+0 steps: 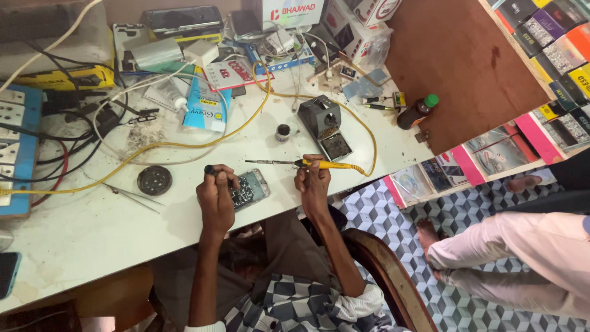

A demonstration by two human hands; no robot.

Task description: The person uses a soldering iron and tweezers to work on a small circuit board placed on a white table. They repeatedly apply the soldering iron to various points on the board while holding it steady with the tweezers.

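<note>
An opened phone (251, 189) lies flat near the front edge of the white workbench (92, 227), its circuit board showing. My left hand (216, 198) rests on the phone's left side and pinches a small dark tool (211, 169). My right hand (313, 183) grips a yellow-handled soldering iron (295, 163). The iron lies level, its metal tip pointing left just above the phone. Its yellow cord (184, 145) loops back across the bench.
A soldering iron stand (327, 126) and small flux pot (283, 132) sit behind the phone. Tweezers (132, 195) and a round black lid (154, 180) lie left. Power strips, cables and boxes crowd the back. Another person's legs (522, 252) are at the right.
</note>
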